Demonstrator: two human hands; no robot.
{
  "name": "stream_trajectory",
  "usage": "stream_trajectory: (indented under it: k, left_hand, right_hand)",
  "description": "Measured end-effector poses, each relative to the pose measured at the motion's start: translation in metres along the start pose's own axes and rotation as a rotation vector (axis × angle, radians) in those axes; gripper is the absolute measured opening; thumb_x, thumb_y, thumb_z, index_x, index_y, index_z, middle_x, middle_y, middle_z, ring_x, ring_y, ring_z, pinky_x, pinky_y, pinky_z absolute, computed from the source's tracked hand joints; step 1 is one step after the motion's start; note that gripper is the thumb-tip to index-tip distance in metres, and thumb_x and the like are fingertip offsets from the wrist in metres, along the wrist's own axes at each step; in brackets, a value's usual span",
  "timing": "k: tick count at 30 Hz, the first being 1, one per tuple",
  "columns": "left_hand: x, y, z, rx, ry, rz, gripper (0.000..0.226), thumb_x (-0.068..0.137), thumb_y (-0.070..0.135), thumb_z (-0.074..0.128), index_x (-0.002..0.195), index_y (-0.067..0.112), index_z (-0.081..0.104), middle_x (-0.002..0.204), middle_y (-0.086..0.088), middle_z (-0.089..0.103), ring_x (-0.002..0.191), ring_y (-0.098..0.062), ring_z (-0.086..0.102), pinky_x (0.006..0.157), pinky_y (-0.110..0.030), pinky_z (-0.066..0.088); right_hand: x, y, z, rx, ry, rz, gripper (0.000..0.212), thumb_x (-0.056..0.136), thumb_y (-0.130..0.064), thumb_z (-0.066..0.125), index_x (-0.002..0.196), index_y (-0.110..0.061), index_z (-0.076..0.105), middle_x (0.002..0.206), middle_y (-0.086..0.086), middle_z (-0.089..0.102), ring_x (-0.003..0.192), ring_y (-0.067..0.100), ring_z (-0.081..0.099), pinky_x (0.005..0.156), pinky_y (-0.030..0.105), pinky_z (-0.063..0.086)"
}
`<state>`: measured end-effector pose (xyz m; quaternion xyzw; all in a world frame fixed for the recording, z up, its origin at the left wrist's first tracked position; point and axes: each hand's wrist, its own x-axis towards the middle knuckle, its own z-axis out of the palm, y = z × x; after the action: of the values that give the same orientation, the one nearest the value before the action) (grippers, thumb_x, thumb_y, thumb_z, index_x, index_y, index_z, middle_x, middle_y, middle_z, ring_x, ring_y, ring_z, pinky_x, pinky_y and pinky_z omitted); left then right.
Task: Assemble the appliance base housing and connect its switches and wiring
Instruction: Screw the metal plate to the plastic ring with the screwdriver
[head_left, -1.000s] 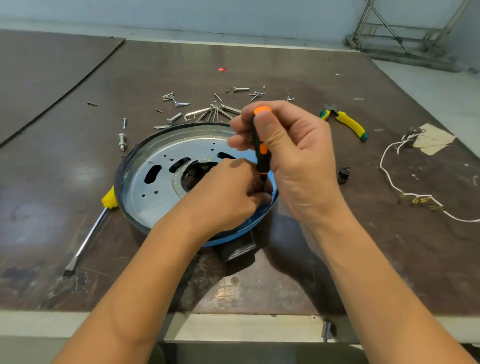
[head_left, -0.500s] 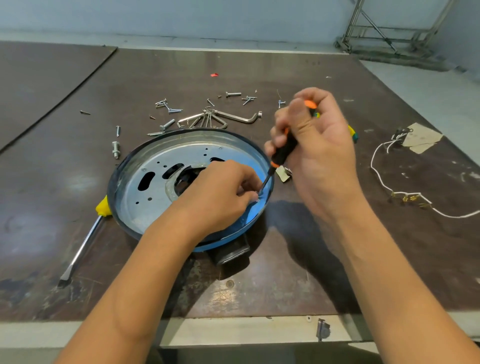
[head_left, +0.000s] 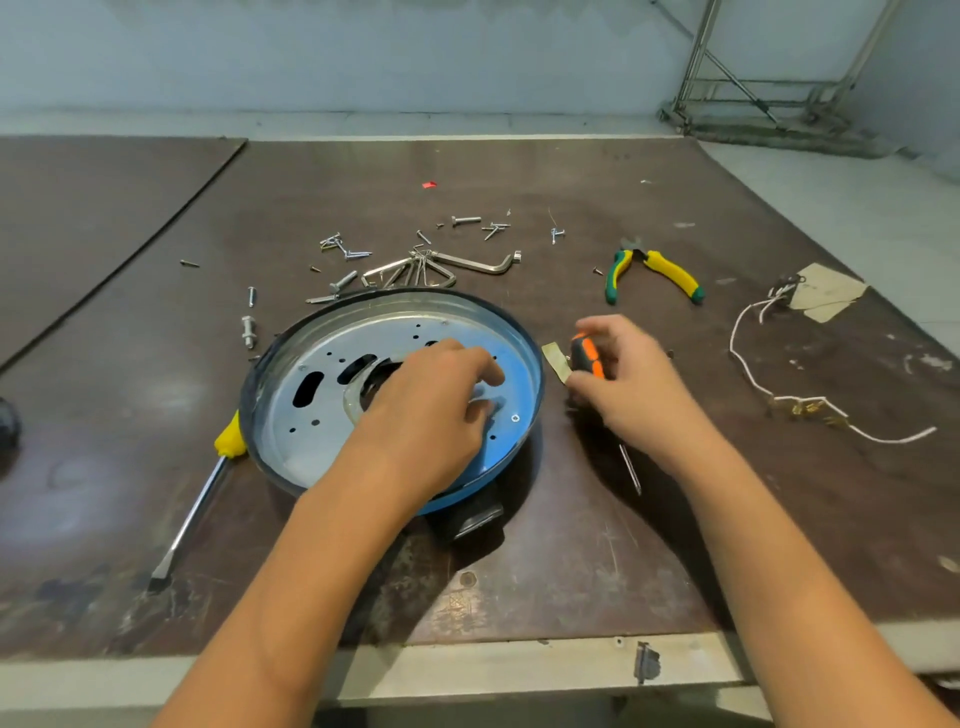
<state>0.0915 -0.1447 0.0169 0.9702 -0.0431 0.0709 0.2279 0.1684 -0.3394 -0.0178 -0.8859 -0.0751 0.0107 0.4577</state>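
Paper tag (head_left: 826, 291) by the white wires (head_left: 748, 374) is lying too blurred to read. Base housing (head_left: 322, 415) is sitting on the table (head_left: 130, 374) — left hand (head_left: 431, 410) is curling over its metal plate, and I cannot tell whether it is pinching anything. Right hand (head_left: 634, 384) is gripping the orange-black screwdriver (head_left: 584, 358) just beside the rim.

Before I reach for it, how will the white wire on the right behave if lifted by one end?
Probably floppy: the white wire lies in loose curves, so it should sag and trail. Likely light, being thin. The brass terminals bunched along it may swing or snag.
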Motion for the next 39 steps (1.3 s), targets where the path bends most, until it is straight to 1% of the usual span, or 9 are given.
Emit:
stream_trajectory:
  k: [7, 13, 17, 21, 24, 28, 33, 36, 39]
  left_hand:
    - [-0.009, -0.004, -0.01, 0.051, -0.112, -0.047, 0.036, 0.099, 0.044, 0.05, 0.125, 0.022, 0.062, 0.139, 0.0, 0.05, 0.126, -0.019, 0.047, 0.102, -0.039, 0.043]
    - [-0.032, 0.003, -0.011, 0.196, -0.437, -0.012, 0.101, 0.071, 0.094, 0.017, 0.14, 0.024, 0.042, 0.157, -0.017, 0.024, 0.136, -0.037, 0.038, 0.112, -0.051, 0.032]
    - [-0.032, 0.004, 0.002, 0.393, -0.3, 0.092, 0.061, 0.095, 0.065, 0.036, 0.146, 0.031, 0.032, 0.157, -0.027, 0.022, 0.119, -0.04, 0.054, 0.106, -0.052, 0.04]
    - [-0.032, 0.004, -0.004, 0.392, -0.213, 0.13, 0.048, 0.101, 0.05, 0.036, 0.148, 0.039, 0.033, 0.155, -0.025, 0.029, 0.111, -0.038, 0.059, 0.099, -0.049, 0.046]
    - [-0.033, 0.002, -0.024, 0.075, 0.013, 0.149, 0.043, 0.1, 0.047, 0.041, 0.139, 0.032, 0.05, 0.138, -0.018, 0.049, 0.105, -0.032, 0.06, 0.094, -0.047, 0.047]
    - [-0.04, 0.006, -0.044, -0.569, 0.316, 0.248, 0.019, 0.099, 0.031, 0.054, 0.108, 0.017, 0.065, 0.095, 0.01, 0.065, 0.088, -0.001, 0.06, 0.079, -0.02, 0.046]
    - [-0.055, 0.015, -0.027, -1.04, 0.445, 0.186, 0.017, 0.1, 0.037, 0.053, 0.094, 0.026, 0.064, 0.077, 0.013, 0.06, 0.071, -0.002, 0.055, 0.064, -0.02, 0.047]
    - [-0.063, 0.011, -0.021, -1.141, 0.51, 0.074, 0.029, 0.092, 0.058, 0.056, 0.092, 0.032, 0.067, 0.077, 0.006, 0.061, 0.072, -0.013, 0.055, 0.064, -0.035, 0.051]
    - [-0.069, 0.01, -0.022, -1.233, 0.489, -0.013, 0.043, 0.086, 0.066, 0.059, 0.099, 0.027, 0.069, 0.089, -0.013, 0.064, 0.083, -0.032, 0.058, 0.079, -0.064, 0.049]
  right_hand:
    - [-0.001, -0.001, 0.012, -0.313, -0.039, -0.022, 0.055, 0.087, -0.01, 0.074, 0.134, -0.027, 0.052, 0.13, 0.005, 0.055, 0.12, 0.025, 0.057, 0.104, 0.044, 0.048]
    - [-0.009, -0.012, 0.014, -0.374, 0.059, -0.154, 0.03, 0.096, -0.011, 0.059, 0.124, -0.019, 0.065, 0.122, 0.004, 0.056, 0.112, 0.017, 0.054, 0.092, 0.018, 0.032]
    - [-0.02, -0.024, 0.023, -0.138, 0.048, -0.188, 0.034, 0.099, -0.008, 0.046, 0.125, -0.021, 0.062, 0.113, -0.008, 0.062, 0.1, 0.002, 0.055, 0.079, 0.008, 0.039]
    - [-0.032, -0.031, 0.024, 0.187, -0.056, -0.046, 0.038, 0.103, -0.016, 0.048, 0.141, -0.024, 0.047, 0.121, -0.009, 0.061, 0.111, 0.009, 0.064, 0.092, 0.031, 0.057]
    - [-0.046, -0.043, 0.022, 0.483, -0.08, 0.015, 0.038, 0.102, -0.025, 0.053, 0.139, -0.022, 0.049, 0.123, 0.001, 0.066, 0.111, 0.014, 0.067, 0.101, 0.044, 0.053]
    - [-0.078, -0.06, 0.034, 0.88, -0.374, -0.17, 0.032, 0.1, -0.028, 0.051, 0.13, -0.018, 0.054, 0.124, -0.003, 0.07, 0.116, 0.012, 0.065, 0.092, 0.026, 0.054]
    - [-0.094, -0.078, 0.029, 0.653, -0.271, -0.445, 0.056, 0.089, -0.031, 0.069, 0.138, -0.011, 0.049, 0.13, 0.008, 0.063, 0.125, 0.023, 0.059, 0.105, 0.041, 0.049]
    - [-0.091, -0.078, 0.022, 0.544, -0.275, -0.526, 0.047, 0.094, -0.008, 0.063, 0.139, -0.007, 0.049, 0.133, 0.01, 0.06, 0.129, 0.029, 0.055, 0.109, 0.055, 0.043]
    - [-0.094, -0.08, 0.026, 0.571, -0.274, -0.558, 0.039, 0.099, 0.003, 0.054, 0.137, -0.006, 0.052, 0.126, 0.006, 0.065, 0.123, 0.027, 0.06, 0.104, 0.045, 0.05]
